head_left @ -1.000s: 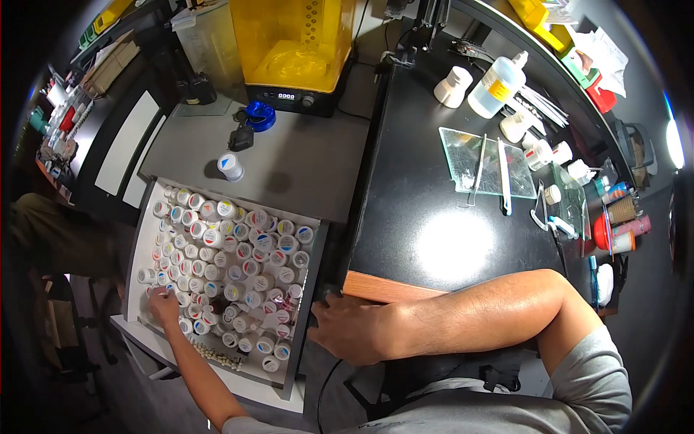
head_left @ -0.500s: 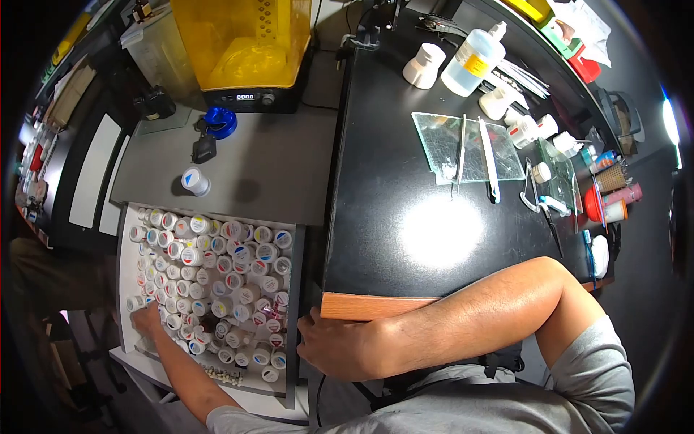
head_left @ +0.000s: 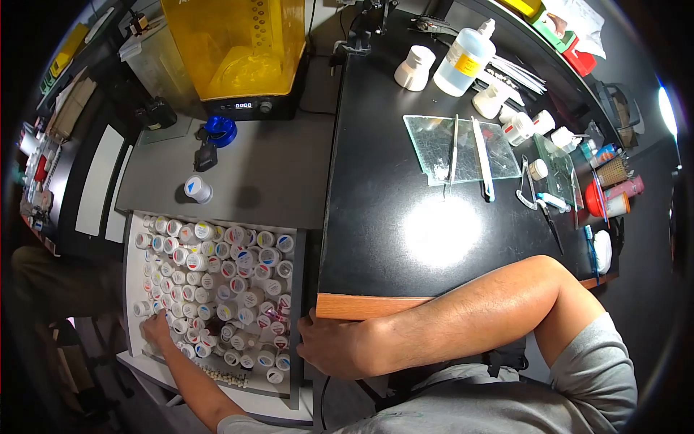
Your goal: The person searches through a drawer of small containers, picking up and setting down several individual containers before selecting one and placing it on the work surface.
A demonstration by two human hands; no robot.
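My left hand (head_left: 155, 329) reaches into the left side of an open drawer (head_left: 133, 267) full of small white jars. Its fingers are bunched among the jars; a bit of white and blue shows at the fingertips, but what they hold is hidden. Just left of it, one white jar (head_left: 142, 309) lies against the drawer wall. Other jars (head_left: 246, 258) with coloured lid labels crowd the drawer. My right hand (head_left: 340, 349) is curled beside the drawer's right side, under the corner of the workbench's wooden edge (head_left: 372, 306). Its fingertips are out of sight.
A single jar (head_left: 198, 189) stands on the grey cabinet top (head_left: 275, 166), near a blue ring-shaped object (head_left: 220, 131) and a yellow-hooded machine (head_left: 235, 50). Across the black bench lie a glass slab (head_left: 434, 148) with tools, a clear bottle (head_left: 465, 61) and several white containers.
My left hand has shifted slightly towards me and to the right among the jars. The view has moved a little. My right hand stays by the bench corner.
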